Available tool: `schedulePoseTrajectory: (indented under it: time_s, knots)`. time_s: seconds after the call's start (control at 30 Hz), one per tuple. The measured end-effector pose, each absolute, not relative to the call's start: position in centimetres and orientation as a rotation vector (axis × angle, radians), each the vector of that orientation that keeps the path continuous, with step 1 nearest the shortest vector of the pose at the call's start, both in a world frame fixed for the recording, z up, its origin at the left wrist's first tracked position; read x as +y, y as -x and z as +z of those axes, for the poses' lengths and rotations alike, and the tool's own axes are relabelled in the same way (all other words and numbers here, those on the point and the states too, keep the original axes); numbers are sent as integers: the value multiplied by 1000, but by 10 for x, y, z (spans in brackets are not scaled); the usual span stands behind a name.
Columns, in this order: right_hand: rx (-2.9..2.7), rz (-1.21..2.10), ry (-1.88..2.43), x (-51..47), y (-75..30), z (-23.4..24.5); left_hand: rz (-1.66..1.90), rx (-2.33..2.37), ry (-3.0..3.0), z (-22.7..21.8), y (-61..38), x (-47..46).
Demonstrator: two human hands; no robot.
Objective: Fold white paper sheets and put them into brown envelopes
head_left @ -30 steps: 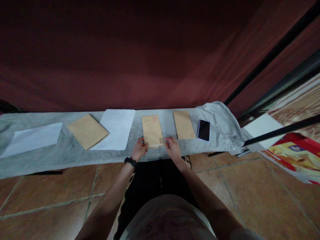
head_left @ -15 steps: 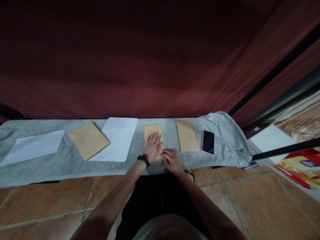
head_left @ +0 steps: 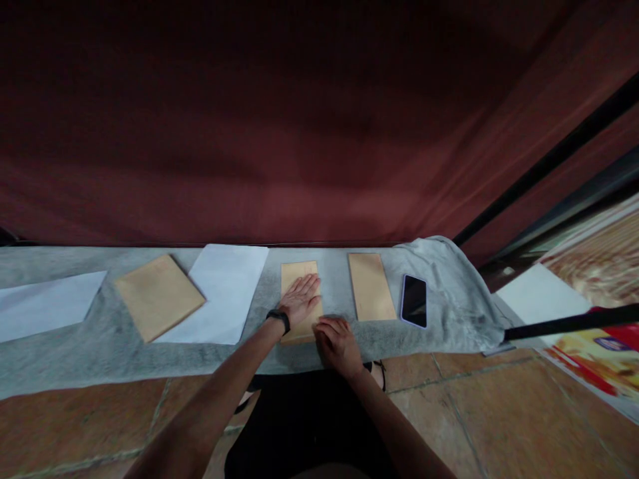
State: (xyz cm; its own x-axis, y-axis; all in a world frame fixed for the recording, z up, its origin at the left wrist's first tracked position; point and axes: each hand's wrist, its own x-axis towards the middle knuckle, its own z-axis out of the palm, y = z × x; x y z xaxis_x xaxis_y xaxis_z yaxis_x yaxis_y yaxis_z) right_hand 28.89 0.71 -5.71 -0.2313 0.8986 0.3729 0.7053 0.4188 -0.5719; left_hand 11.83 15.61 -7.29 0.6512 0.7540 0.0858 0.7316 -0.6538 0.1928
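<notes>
A brown paper envelope (head_left: 287,274) lies lengthwise on the grey cloth in front of me. My left hand (head_left: 299,299), with a black band at the wrist, rests flat on it, fingers stretched out. At the envelope's lower right edge is my right hand (head_left: 338,339), its fingers curled together against the paper; their tips are partly hidden. Another brown envelope (head_left: 372,287) lies to the right. Further left, a stack of brown envelopes (head_left: 160,296) overlaps white paper sheets (head_left: 229,289).
More white paper (head_left: 50,303) lies at the far left of the cloth-covered bench (head_left: 100,359). A phone (head_left: 414,301) rests toward the right end. Behind the bench hangs a dark red curtain (head_left: 299,199). Black bars (head_left: 549,159) and printed boards (head_left: 599,359) stand at the right.
My left hand stays flat on the envelope, shifted slightly. My right hand remains at its lower right edge, fingers more curled. The camera view has tilted a little, so everything sits lower.
</notes>
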Motion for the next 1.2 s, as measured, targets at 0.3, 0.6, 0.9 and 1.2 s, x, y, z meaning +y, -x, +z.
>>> schedulePoseTrajectory:
  time_s: [0.3,0.6,0.9,1.2]
  knots:
    - [-2009,414,1416,8,-291,-66,212,1056,-2691,-64,-80,71]
    - [-2049,396,1453,9,-294,-64,330,1082,-2685,-58,-57,22]
    - [-2559,312,1316,41,-284,-61,528,1109,-2724,-62,-59,14]
    - [-2624,232,1373,132,-274,-59,480,1101,-2777,-60,-57,15]
